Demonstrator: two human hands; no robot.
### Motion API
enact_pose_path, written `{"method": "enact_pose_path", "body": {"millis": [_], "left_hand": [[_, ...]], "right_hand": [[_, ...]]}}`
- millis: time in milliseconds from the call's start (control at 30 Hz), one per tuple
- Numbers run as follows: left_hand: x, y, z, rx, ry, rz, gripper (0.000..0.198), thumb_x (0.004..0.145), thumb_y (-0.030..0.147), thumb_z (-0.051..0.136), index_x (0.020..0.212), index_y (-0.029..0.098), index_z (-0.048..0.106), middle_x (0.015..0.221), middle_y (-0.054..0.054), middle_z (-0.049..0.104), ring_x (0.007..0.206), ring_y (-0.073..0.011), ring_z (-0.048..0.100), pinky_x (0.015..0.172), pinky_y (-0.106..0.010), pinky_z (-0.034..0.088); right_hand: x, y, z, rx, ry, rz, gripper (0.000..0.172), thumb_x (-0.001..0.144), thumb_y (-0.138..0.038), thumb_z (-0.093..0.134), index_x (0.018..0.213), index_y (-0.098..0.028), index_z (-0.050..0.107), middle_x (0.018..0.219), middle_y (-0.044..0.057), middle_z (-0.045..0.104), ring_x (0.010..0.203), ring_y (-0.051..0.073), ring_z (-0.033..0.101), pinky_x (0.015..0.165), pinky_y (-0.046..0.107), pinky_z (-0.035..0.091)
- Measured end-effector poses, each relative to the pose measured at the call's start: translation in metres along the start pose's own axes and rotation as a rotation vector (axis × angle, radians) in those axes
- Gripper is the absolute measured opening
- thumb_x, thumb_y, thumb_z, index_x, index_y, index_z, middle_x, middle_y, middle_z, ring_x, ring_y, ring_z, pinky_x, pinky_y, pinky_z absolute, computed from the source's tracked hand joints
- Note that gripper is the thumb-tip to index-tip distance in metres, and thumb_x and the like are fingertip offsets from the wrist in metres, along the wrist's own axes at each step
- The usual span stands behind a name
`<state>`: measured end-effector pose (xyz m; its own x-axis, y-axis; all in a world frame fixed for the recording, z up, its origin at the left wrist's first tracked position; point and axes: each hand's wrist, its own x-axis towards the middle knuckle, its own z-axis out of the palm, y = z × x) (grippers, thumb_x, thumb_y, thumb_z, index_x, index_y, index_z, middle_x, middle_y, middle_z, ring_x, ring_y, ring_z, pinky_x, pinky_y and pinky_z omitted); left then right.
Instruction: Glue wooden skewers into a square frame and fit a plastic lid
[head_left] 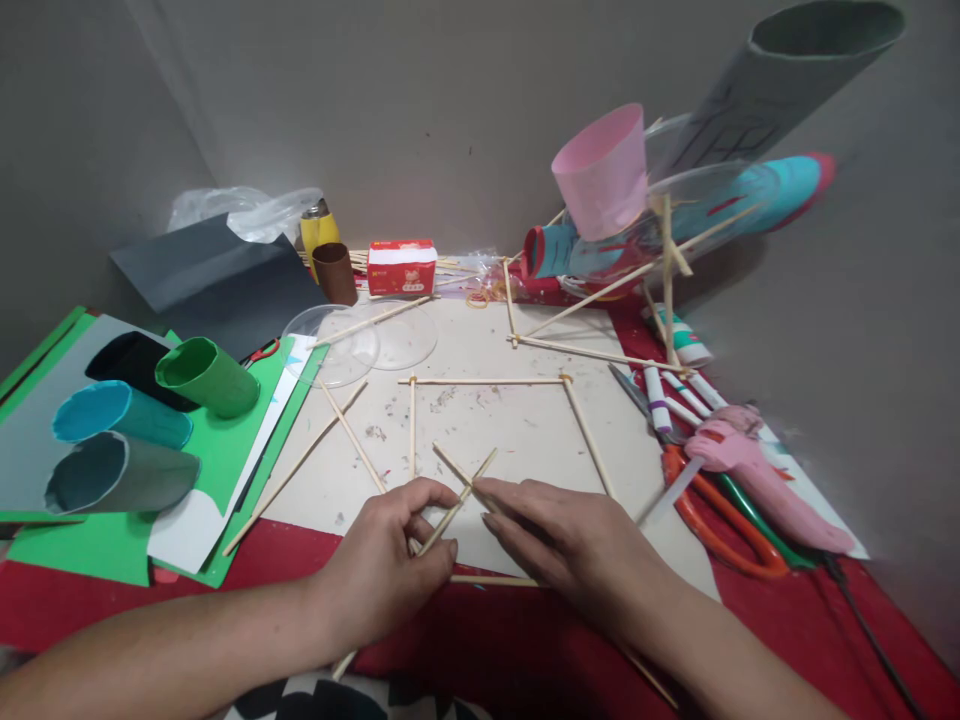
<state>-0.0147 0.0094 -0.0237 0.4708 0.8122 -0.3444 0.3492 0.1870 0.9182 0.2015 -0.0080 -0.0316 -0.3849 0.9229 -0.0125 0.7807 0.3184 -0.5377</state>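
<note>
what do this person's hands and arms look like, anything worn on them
The left hand and right hand are bare: no gloves, rings, watch or bracelet shows. The left forearm and right forearm show no sleeves within the frame.

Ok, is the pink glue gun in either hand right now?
No, the pink glue gun lies off to the right, while the left hand and right hand are at the crossed sticks.

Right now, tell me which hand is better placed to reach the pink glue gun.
Probably the right hand: the pink glue gun lies off to its right. The left hand is farther away, and both are occupied at the crossed sticks.
</note>
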Motion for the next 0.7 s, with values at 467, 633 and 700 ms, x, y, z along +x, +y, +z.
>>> {"method": "enact_pose_path", "body": {"millis": [467, 633, 700], "left_hand": [[0.0, -0.001, 0.001, 0.024, -0.004, 0.012, 0.026, 0.079, 0.022, 0.058, 0.105, 0.021, 0.058, 0.064, 0.004, 0.056, 0.051, -0.0077, 0.043, 0.048, -0.019, 0.033], [0.001, 0.0, 0.001, 0.036, 0.016, -0.005, 0.025, 0.079, 0.022, 0.059, 0.104, 0.021, 0.059, 0.063, 0.004, 0.055, 0.051, -0.008, 0.043, 0.048, -0.02, 0.033], [0.002, 0.0, 0.001, 0.035, 0.017, -0.01, 0.026, 0.078, 0.022, 0.06, 0.104, 0.021, 0.059, 0.063, 0.004, 0.054, 0.051, -0.0081, 0.043, 0.048, -0.02, 0.033]], "right_hand": [[0.001, -0.011, -0.005, -0.034, -0.04, 0.05, 0.019, 0.094, -0.029, 0.046, 0.108, -0.025, 0.057, 0.088, 0.001, 0.07, 0.069, 0.014, 0.063, 0.058, 0.023, 0.041], [-0.001, -0.011, -0.004, -0.152, -0.046, 0.098, 0.014, 0.092, -0.032, 0.047, 0.083, -0.023, 0.051, 0.068, -0.002, 0.063, 0.053, 0.013, 0.054, 0.05, 0.023, 0.032], [-0.001, -0.011, -0.003, -0.192, -0.044, 0.122, 0.02, 0.092, -0.035, 0.047, 0.076, -0.023, 0.047, 0.063, -0.003, 0.06, 0.05, 0.013, 0.052, 0.049, 0.024, 0.029]]}}
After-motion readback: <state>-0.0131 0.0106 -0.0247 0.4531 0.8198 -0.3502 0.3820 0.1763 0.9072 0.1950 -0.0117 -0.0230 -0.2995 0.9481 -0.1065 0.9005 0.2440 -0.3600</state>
